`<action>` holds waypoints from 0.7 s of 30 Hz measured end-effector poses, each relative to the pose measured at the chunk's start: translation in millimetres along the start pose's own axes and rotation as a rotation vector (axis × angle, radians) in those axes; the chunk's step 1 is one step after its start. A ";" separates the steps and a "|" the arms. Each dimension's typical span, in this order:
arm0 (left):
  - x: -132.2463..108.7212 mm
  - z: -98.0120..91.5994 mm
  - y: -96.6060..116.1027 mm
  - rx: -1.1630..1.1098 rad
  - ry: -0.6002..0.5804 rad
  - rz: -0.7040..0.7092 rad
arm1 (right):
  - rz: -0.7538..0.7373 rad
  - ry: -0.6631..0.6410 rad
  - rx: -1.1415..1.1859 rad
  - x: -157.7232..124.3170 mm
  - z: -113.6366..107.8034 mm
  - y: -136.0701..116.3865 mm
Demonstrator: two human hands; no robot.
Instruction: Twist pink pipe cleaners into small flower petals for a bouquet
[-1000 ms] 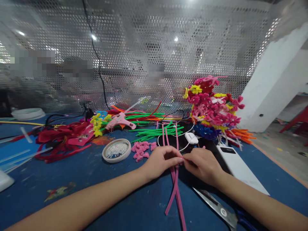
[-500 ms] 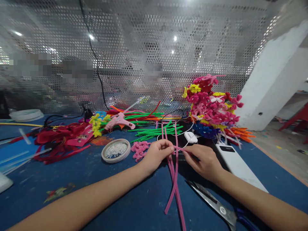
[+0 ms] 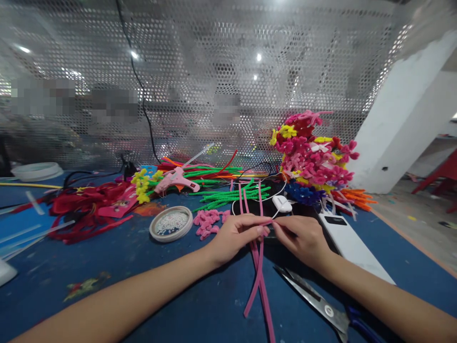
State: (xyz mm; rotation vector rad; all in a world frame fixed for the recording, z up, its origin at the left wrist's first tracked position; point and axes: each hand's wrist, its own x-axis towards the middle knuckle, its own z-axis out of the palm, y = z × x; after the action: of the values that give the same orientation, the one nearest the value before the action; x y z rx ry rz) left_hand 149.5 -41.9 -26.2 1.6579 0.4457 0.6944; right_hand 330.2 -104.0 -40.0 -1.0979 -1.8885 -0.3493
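Between my two hands is a pink pipe cleaner, mostly covered by fingers. My left hand is closed in a pinch on it, thumb below and fingers stretched along it. At its other end, the fingertips of my right hand pinch it, almost meeting the left fingertips. Long pink pipe cleaners lie crossed on the blue table beneath the hands. Several bent pink pieces rest left of my left hand. Scissors lie by my right forearm, blades partly apart.
A round lid of white beads sits at left. Behind it are a pink glue gun and green pipe cleaners. Pipe-cleaner flowers pile at back right, near a white earbud case and a white power bank.
My left hand has moved right along the pink pipe cleaner, its fingers straightening and closing up to my right fingertips. Less of the pipe cleaner shows now. My right hand has stayed nearly still.
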 end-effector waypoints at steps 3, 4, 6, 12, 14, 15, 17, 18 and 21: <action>-2.1 0.4 3.0 0.198 -0.066 0.113 | 0.029 -0.007 0.017 1.3 -1.8 -1.0; -2.6 0.4 3.7 0.268 -0.090 0.152 | 0.038 -0.010 0.024 1.8 -2.4 -1.2; -3.1 0.4 4.5 0.363 -0.123 0.209 | 0.051 -0.014 0.039 2.8 -3.1 -1.3; -3.9 1.1 0.9 0.302 0.095 0.167 | 0.012 -0.048 0.077 4.2 -3.2 -1.8; -4.2 1.2 0.0 0.275 0.138 0.164 | -0.002 -0.054 0.079 4.3 -3.3 -1.8; -4.3 1.3 0.2 0.277 0.136 0.169 | -0.009 -0.054 0.076 4.2 -3.3 -1.7; -4.4 1.4 1.7 0.303 0.116 0.184 | -0.029 -0.056 0.066 3.9 -3.6 -1.1; -4.4 1.5 2.7 0.315 0.105 0.188 | -0.040 -0.057 0.060 3.8 -3.7 -0.8; -4.2 1.7 5.3 0.329 0.066 0.175 | -0.061 -0.064 0.055 3.5 -3.7 0.2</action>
State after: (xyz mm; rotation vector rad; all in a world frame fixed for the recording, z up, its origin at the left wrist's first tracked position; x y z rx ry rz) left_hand 147.1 -47.0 -22.0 2.0058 0.4851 0.8410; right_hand 331.6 -104.3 -35.2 -1.0277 -1.9799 -0.2983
